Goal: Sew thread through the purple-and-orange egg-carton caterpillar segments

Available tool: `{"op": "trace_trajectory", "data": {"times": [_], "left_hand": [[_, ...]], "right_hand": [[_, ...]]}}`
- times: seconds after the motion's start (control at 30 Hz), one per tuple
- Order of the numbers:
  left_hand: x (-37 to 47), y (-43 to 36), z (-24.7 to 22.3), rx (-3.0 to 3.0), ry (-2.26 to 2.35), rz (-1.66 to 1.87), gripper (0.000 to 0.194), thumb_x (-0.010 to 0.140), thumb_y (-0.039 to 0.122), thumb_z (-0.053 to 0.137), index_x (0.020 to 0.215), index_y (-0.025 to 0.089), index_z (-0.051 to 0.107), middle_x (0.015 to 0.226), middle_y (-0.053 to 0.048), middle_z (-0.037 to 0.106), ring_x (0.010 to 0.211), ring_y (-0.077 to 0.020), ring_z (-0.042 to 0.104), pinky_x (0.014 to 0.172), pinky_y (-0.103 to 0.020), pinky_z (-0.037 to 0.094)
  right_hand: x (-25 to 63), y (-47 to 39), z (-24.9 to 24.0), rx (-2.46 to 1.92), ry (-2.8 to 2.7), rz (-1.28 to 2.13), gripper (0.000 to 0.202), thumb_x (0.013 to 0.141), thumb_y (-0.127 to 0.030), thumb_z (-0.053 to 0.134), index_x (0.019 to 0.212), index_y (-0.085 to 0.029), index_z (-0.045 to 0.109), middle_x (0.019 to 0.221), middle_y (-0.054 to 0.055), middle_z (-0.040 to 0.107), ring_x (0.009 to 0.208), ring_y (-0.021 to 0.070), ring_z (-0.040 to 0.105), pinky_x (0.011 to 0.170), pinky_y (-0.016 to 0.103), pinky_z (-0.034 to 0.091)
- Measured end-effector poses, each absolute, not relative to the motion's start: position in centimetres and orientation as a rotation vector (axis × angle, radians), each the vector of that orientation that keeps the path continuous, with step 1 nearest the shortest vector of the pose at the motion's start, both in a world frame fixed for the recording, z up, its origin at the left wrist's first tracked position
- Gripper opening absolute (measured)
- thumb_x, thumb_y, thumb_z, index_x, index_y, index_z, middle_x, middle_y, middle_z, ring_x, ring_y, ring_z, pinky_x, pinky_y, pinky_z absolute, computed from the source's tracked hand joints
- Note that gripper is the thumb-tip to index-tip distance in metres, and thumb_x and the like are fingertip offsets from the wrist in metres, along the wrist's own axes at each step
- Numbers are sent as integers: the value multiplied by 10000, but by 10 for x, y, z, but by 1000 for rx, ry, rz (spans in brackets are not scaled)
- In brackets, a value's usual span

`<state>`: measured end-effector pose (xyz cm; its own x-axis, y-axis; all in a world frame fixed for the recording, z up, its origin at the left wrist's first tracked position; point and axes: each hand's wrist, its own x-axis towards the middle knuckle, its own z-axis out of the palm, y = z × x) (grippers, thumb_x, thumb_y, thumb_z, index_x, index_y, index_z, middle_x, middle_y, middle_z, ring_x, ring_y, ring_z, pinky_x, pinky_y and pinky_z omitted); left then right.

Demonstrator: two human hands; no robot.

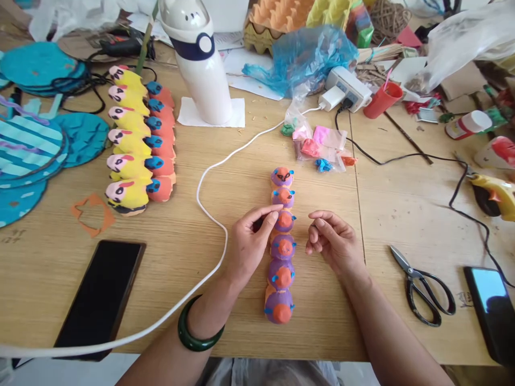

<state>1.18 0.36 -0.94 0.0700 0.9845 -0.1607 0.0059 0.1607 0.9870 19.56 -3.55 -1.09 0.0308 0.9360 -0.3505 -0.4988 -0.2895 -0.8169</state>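
A strip of egg-carton cups point(280, 262) painted purple and orange, with small blue bits at the sides, lies lengthwise in front of me. The two farthest cups carry black marks on their orange centres. My left hand point(251, 241) is at the strip's left side, thumb and forefinger pinched at the third cup from the far end; what is between them, if anything, is hidden. To the right of the strip, apart from it, hovers my right hand point(333, 236) with its fingers curled and the thumb against them. Something tiny and dark may be at its fingertips, too small to name.
Painted yellow and orange carton strips point(131, 145) lie at left, by blue discs point(84, 139). A phone point(100, 295), scissors point(422, 287) and another phone point(491, 311) flank my arms. Bags of coloured clay point(319, 145), a power strip point(348, 88) and a white cable point(209, 214) lie around.
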Motion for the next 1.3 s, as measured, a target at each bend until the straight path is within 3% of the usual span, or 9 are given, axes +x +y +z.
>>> {"op": "trace_trajectory", "data": {"times": [0.2,0.37,0.5,0.77,0.93,1.03,1.1,1.17,1.3], "left_hand": [[10,5,-8,1076,1260,973,190,934,340,660,1007,238,802,969,-32,795,929,-177,729,756,-272,588],[8,8,-14,1083,1234,957,216,920,364,667,1016,238,813,787,-22,744,708,-143,662,586,-239,511],[8,12,-20,1019,1226,956,264,892,422,689,1025,234,818,679,14,672,478,-79,435,436,-214,341],[8,18,-19,1015,1198,1015,388,803,450,713,1046,163,810,552,55,525,446,-53,323,418,-187,286],[11,19,-22,1148,1201,1100,450,802,500,659,1033,141,797,466,82,407,433,-80,326,428,-211,277],[10,15,-13,1263,1244,1181,389,835,480,611,965,165,798,564,17,599,512,-116,479,503,-230,378],[7,8,1,1374,1264,1196,259,803,415,655,832,199,796,712,-38,729,690,-170,626,634,-261,466],[6,-7,20,1489,1269,1145,179,736,372,735,636,223,745,633,-35,709,703,-209,664,692,-289,481],[21,-56,71,2166,1241,725,385,801,325,707,449,223,588,483,-66,600,579,-245,652,621,-326,455]], "right_hand": [[199,-33,-12,-1151,-554,1528,198,764,-343,886,906,-239,796,769,4,745,563,98,651,621,280,652],[198,-32,-14,-1101,-561,1581,218,760,-352,884,921,-242,787,773,2,759,550,100,636,600,295,650],[198,-31,-18,-1094,-588,1582,252,758,-394,879,891,-212,767,758,7,757,534,102,633,595,297,654],[191,-28,-24,-1081,-670,1416,366,739,-525,847,831,-184,751,637,-26,680,462,72,532,489,236,597],[184,-25,-29,-1131,-788,1292,395,701,-527,853,821,-172,730,640,-17,680,480,91,556,503,260,591],[187,-20,-30,-1130,-786,1144,372,737,-528,805,825,-183,697,628,-47,644,477,69,513,506,224,558],[191,-18,-31,-1133,-786,1066,355,751,-511,786,845,-184,685,633,-57,633,480,60,493,511,213,544],[194,-17,-32,-1138,-799,1025,344,757,-503,773,847,-186,673,641,-61,629,487,59,492,528,217,544],[194,-17,-34,-1161,-871,1024,317,787,-481,748,852,-181,672,643,-61,633,491,58,517,529,216,509]]}}
